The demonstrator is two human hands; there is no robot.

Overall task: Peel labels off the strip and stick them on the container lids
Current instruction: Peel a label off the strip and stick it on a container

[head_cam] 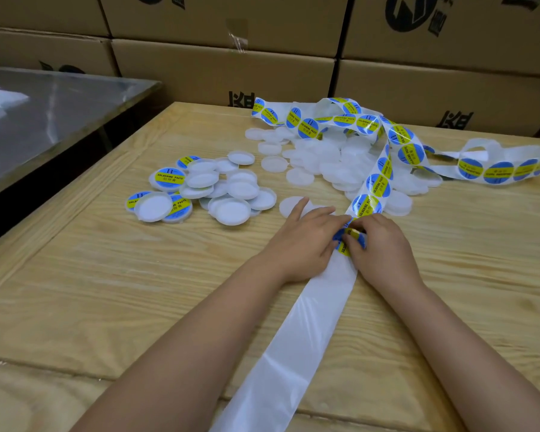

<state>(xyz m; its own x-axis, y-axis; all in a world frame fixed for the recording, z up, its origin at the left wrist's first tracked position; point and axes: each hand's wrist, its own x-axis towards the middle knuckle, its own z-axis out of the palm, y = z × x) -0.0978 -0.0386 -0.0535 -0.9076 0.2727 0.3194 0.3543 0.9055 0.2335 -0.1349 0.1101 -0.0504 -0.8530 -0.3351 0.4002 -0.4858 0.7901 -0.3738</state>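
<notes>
A white backing strip (296, 332) runs from the near edge up the wooden table and carries round blue and yellow labels (378, 185) further back. Both hands meet on the nearest label (351, 240). My left hand (306, 241) pinches the strip's left edge at that label. My right hand (378, 241) pinches the label itself with thumb and fingertips. A pile of white lids (237, 194) lies to the left, a few of them showing labels (169, 177). A second pile of plain white lids (331, 160) sits under the looping strip.
The strip coils in loose loops (496, 166) at the back right. Stacked cardboard boxes (225, 70) wall off the far side. A metal table (44, 120) stands to the left, lower than the wooden table's edge (85, 194).
</notes>
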